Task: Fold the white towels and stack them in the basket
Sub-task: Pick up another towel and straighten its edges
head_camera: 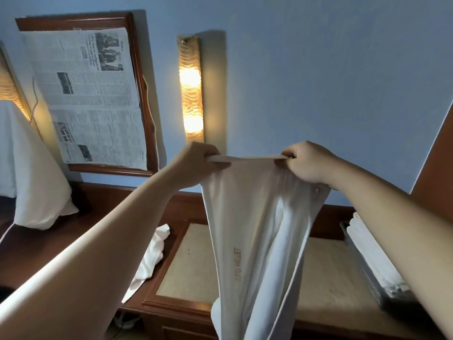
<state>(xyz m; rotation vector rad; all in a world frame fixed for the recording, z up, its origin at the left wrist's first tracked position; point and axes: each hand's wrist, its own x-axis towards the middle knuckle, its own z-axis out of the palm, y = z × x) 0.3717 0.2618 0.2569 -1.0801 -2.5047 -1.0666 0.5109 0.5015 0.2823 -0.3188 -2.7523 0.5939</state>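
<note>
1. left hand [198,163] is raised in front of the wall, fingers curled, pinching the top edge of a white towel [255,231]; right hand [306,163] pinches the same edge a little to the right, fingers curled too
2. the edge is pulled taut between the two hands; the rest of the towel hangs down in loose folds over the table [186,263], with faint lettering on the cloth
3. a basket [365,271] sits at the table's right end, with folded white towels in it
4. a crumpled white cloth [152,256] lies at the table's left edge
5. on the wall: a lit lamp [190,89] and a wooden frame [144,94] covered with newspaper; a pillow [36,180] stands at far left
</note>
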